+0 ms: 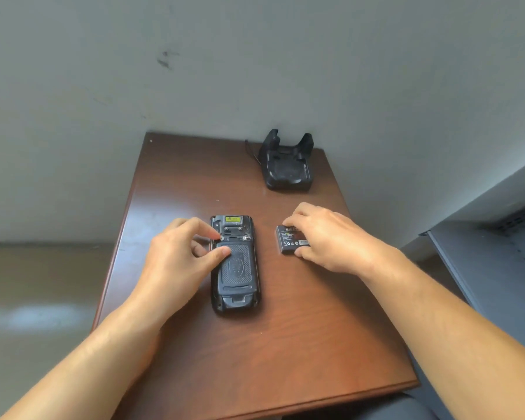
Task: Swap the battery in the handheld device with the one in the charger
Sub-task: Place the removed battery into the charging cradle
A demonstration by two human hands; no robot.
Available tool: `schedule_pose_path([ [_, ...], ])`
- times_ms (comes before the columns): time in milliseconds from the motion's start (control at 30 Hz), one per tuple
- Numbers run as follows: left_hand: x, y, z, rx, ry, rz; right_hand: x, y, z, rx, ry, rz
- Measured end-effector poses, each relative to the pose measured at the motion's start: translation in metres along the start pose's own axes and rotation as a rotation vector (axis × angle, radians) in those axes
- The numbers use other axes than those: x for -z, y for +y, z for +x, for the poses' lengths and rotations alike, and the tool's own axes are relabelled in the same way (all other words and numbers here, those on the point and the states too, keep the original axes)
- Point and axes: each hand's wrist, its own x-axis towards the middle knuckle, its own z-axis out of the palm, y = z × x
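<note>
A black handheld device (236,277) lies face down in the middle of the brown table (255,353), its textured back cover in place. My left hand (179,262) rests on the device's left side, thumb on the cover and index finger at its top edge. A loose black battery (288,240) with a printed label lies on the table to the right of the device. My right hand (328,237) covers its right half, with fingers on the top edge and thumb at the bottom edge. The black charger cradle (287,165) stands at the far right of the table, its dock empty.
A grey wall rises right behind the table. A thin black cable (252,153) runs from the charger's left side. A grey metal shelf unit (497,231) stands to the right of the table. The floor lies below on the left.
</note>
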Motion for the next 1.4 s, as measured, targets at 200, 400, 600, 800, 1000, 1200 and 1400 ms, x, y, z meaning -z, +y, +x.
schedule_pose_path([
  [200,0.022,0.018,0.041,-0.008,-0.041,0.248,0.026,0.011,0.014,0.045,0.169,0.1],
  [400,0.002,0.051,0.104,-0.072,-0.096,0.346,0.056,0.033,0.047,0.034,0.386,0.282],
  [600,-0.032,0.067,0.13,-0.217,-0.129,0.433,0.063,0.052,0.078,-0.001,0.406,0.41],
  [800,-0.043,0.066,0.169,-0.323,-0.134,0.335,0.061,0.062,0.097,-0.034,0.308,0.403],
  [1000,-0.061,0.065,0.188,-0.381,-0.285,0.422,0.063,0.068,0.102,-0.02,0.263,0.319],
  [1200,-0.071,0.058,0.194,-0.382,-0.294,0.384,0.062,0.067,0.11,0.0,0.248,0.214],
  [1400,-0.071,0.055,0.196,-0.409,-0.253,0.398,0.064,0.063,0.113,0.023,0.222,0.014],
])
